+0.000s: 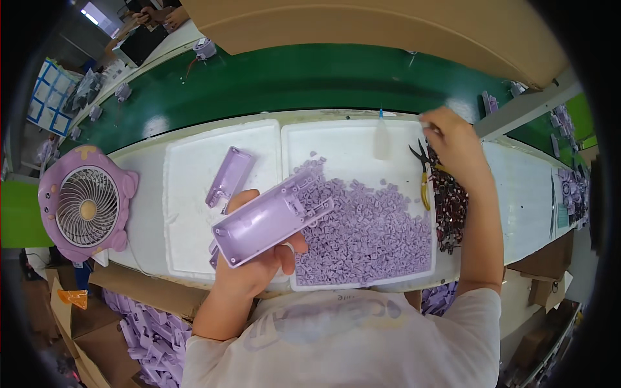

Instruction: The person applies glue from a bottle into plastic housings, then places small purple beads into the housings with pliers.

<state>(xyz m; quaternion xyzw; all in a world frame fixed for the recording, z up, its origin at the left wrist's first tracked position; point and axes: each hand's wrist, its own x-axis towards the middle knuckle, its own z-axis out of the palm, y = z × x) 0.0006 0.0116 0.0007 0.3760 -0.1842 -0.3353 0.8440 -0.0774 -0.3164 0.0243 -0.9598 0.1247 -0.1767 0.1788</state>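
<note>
My left hand [252, 275] is closed around a long, hollow light-purple plastic casing [259, 223], its open side facing up. The edge of another purple piece shows beneath it. This casing is tilted above the left part of a heap of small purple plastic parts [369, 233]. My right hand [446, 139] is at the far right corner of the white tray [330, 132], fingers curled together; whatever they pinch is hidden. Just beside it lie yellow-handled pliers [425, 184] and a pile of small dark metallic parts [449, 213].
Another purple casing [231, 176] lies on the left white tray [187, 220]. A translucent bottle with a blue tip [381, 139] lies at the back. Left stands a purple fan [87, 207]. Beyond runs a green conveyor belt [291, 81]; a box of purple casings [152, 336] sits below.
</note>
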